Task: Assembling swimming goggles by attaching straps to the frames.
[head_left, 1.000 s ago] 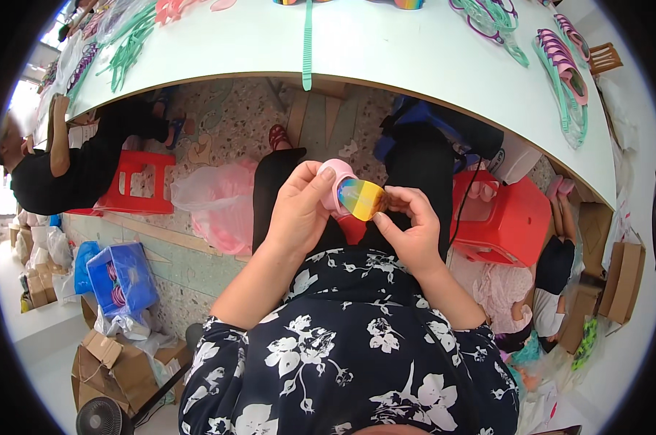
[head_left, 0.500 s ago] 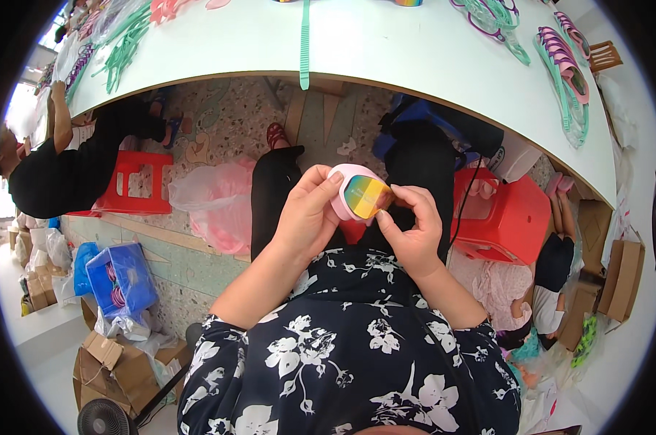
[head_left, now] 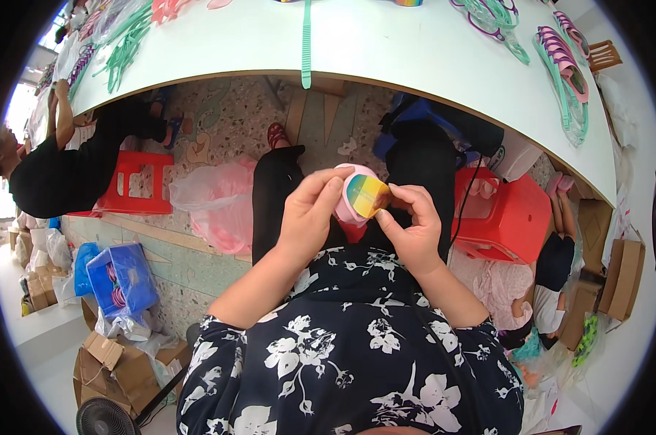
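Note:
Over my lap, a pink goggle frame (head_left: 347,209) is pinched between the fingers and thumb of my left hand (head_left: 308,214). A shiny lens (head_left: 368,194), running from green through yellow to orange, covers much of its face. The fingers and thumb of my right hand (head_left: 416,226) close on the right edge of that lens. Whether the lens sits fully in the frame I cannot tell. Part of the frame is hidden behind the lens and my left fingers.
A white table (head_left: 386,43) curves across the front, a green ribbed strap (head_left: 306,51) hanging at its edge. Goggles with green straps (head_left: 563,87) lie at its right. Red stools (head_left: 505,217) stand either side. Another person (head_left: 56,174) sits at the left; a blue crate (head_left: 129,279) is behind.
My left fingers have shifted up along the frame, the index finger now stretched over its top. The frame and lens have turned slightly; my right hand keeps its pinch on the lens edge.

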Available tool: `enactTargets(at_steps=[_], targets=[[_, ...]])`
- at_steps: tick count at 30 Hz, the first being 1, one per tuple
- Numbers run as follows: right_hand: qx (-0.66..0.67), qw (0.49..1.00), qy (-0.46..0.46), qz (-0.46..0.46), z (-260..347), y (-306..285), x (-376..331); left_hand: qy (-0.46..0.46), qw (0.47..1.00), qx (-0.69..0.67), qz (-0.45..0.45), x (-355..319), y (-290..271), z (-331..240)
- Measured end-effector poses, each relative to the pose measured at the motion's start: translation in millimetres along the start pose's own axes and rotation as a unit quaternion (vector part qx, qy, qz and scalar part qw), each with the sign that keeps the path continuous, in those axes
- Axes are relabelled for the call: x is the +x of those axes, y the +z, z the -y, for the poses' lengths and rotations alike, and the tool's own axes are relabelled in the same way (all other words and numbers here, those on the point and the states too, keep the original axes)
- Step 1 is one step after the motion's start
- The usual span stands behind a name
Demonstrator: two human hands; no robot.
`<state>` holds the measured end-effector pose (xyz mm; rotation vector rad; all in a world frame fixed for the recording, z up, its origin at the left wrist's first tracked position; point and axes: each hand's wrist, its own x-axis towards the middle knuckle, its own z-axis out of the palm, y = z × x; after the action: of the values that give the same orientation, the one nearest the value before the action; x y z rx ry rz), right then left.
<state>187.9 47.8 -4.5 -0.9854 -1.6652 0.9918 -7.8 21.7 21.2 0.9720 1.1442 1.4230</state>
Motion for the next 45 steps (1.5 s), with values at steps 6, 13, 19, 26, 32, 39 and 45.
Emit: enactTargets(at_steps=[6,13,19,26,32,39,45], targets=[[0.025,0.999,-0.009,-0.034,2,4,0,-0.012,0.997,-0.066,0.028,-15,-2,12],[0.051,0.998,-0.016,-0.027,1,4,-4,-0.104,0.983,-0.116,0.095,-12,-3,-22],[0.025,0.999,-0.017,0.036,1,-1,-7,-0.072,0.975,0.126,0.169,4,-11,-35],[0.044,0.998,-0.006,0.047,7,0,-4,-0.066,0.96,0.166,0.216,19,-23,-38],[0.022,0.998,-0.008,0.061,4,-2,-4,-0.038,0.971,0.109,0.21,12,-25,-17],[0.03,0.997,-0.005,0.071,6,-3,-3,-0.013,0.961,0.178,0.211,10,-31,-25],[0.047,0.996,0.014,0.077,8,-3,-4,-0.012,0.966,0.164,0.2,9,-28,-26]])
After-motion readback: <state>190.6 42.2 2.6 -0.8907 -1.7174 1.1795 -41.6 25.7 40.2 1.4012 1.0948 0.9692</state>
